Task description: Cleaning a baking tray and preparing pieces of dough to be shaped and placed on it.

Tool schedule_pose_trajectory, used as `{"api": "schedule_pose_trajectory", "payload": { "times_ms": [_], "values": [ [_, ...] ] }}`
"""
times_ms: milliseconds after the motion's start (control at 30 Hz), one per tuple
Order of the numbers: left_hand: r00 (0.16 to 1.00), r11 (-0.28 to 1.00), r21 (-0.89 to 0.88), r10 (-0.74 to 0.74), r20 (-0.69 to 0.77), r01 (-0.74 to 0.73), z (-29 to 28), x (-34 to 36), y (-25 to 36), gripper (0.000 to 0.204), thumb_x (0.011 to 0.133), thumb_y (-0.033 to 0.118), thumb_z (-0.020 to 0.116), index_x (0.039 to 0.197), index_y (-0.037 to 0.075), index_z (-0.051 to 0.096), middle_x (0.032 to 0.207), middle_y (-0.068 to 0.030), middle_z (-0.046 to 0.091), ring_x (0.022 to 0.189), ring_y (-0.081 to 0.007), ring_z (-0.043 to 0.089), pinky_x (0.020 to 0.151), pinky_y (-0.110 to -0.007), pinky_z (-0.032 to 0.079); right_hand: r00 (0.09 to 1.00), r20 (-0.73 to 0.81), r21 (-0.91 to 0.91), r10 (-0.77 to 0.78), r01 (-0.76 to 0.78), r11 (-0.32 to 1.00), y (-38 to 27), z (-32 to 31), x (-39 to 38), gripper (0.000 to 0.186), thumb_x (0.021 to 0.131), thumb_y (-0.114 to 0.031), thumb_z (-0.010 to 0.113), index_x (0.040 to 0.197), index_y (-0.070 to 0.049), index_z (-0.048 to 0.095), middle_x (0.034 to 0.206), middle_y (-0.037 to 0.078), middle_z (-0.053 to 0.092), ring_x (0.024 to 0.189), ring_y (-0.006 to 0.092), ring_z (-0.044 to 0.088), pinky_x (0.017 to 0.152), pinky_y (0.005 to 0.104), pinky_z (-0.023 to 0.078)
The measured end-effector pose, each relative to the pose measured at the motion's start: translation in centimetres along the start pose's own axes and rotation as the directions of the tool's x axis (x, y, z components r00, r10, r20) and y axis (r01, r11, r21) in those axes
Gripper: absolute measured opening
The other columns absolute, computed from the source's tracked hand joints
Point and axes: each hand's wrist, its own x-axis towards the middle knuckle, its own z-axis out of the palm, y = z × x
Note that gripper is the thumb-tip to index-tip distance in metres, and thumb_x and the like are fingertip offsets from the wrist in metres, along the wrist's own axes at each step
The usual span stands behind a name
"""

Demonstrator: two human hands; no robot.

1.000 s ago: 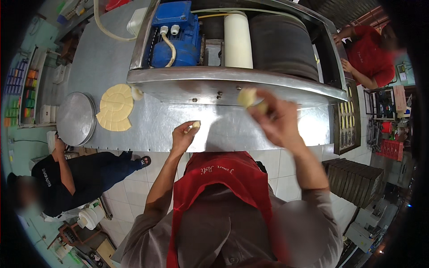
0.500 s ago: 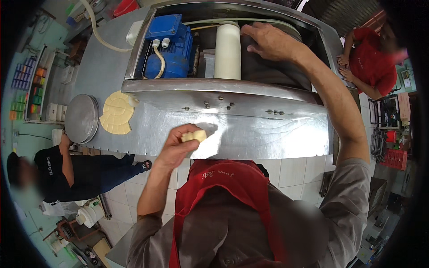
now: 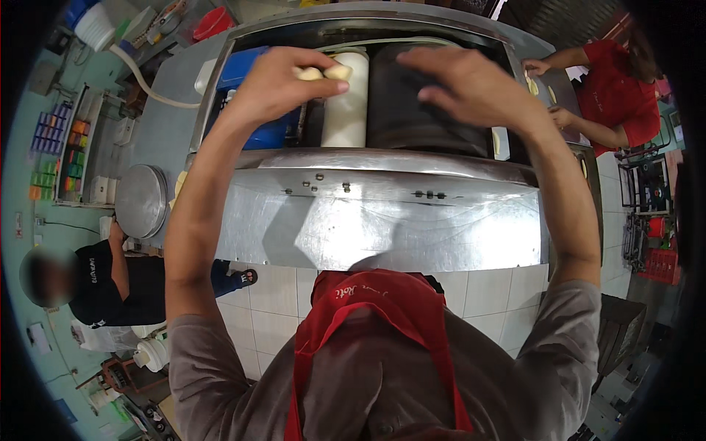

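Note:
My left hand (image 3: 276,84) is raised over the steel machine, with small pale dough pieces (image 3: 339,72) gripped between thumb and fingers. The dough is beside the upper part of a white roller (image 3: 344,117). To the right, my right hand (image 3: 478,84) hovers over a dark, wide belt or drum (image 3: 419,125). Its thumb and fingers are apart and slightly blurred, and no dough shows in them. Behind my left forearm, a cut sheet of dough (image 3: 177,188) is mostly hidden.
A blue motor (image 3: 272,137) sits left of the roller, partly covered by my left hand. Round metal trays (image 3: 141,202) lie at the table's left edge. A person in red (image 3: 614,95) works at the right near thin dough pieces (image 3: 532,87). Another, in black (image 3: 103,272), stands at left.
My left hand has risen from over the steel front ledge to the roller, still gripping dough. My right hand stays over the dark belt. The view has shifted slightly.

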Motion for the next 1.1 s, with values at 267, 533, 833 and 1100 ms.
{"api": "schedule_pose_trajectory", "payload": {
  "times_ms": [267,533,833,1100],
  "values": [
    [0.968,0.906,0.423,-0.129,0.218,0.025,4.5,5.2,-1.8,0.041,0.091,0.038,0.075,0.11,0.003,0.073,0.093,-0.021,0.072,0.088,-0.0269,0.07,0.081,-0.039,0.053,0.46,-0.466,0.563,0.756,-0.506,0.654,13.2,3.5,-14.7,0.039,0.105,-0.024,0.067,0.136,-0.001,0.066,0.118,0.009,0.074,0.106,0.0157,0.068,0.093,0.0312,0.054],
    [0.967,0.837,0.539,-0.046,0.249,-0.099,7.3,4.4,-0.7,0.052,0.089,0.024,0.079,0.139,0.015,0.065,0.113,-0.0176,0.076,0.107,-0.0385,0.073,0.095,-0.047,0.054,0.439,0.148,0.967,0.886,-0.251,-0.037,18.6,23.4,-21.2,0.048,0.107,-0.037,0.062,0.138,0.0,0.063,0.112,0.009,0.074,0.097,0.015,0.069,0.088,0.0327,0.057],
    [0.954,0.901,0.367,0.135,0.267,-0.23,7.1,4.4,-1.6,0.074,0.09,0.014,0.08,0.157,0.011,0.05,0.148,-0.0192,0.062,0.136,-0.037,0.06,0.113,-0.042,0.049,0.506,0.18,0.984,0.844,-0.093,-0.154,20.9,26.7,-23.1,0.045,0.107,-0.037,0.063,0.136,-0.002,0.065,0.111,0.007,0.074,0.096,0.0141,0.069,0.086,0.0304,0.056],
    [0.805,0.878,0.375,0.443,-0.394,-0.299,6.0,-2.6,2.7,0.047,0.097,0.006,0.067,0.142,-0.008,0.059,0.145,-0.0251,0.062,0.138,-0.0371,0.058,0.118,-0.045,0.041,0.506,0.17,0.972,0.846,0.057,-0.23,21.6,28.5,-24.0,0.043,0.106,-0.036,0.064,0.133,-0.003,0.067,0.11,0.006,0.074,0.094,0.0133,0.069,0.084,0.0283,0.056]
  ]
}}
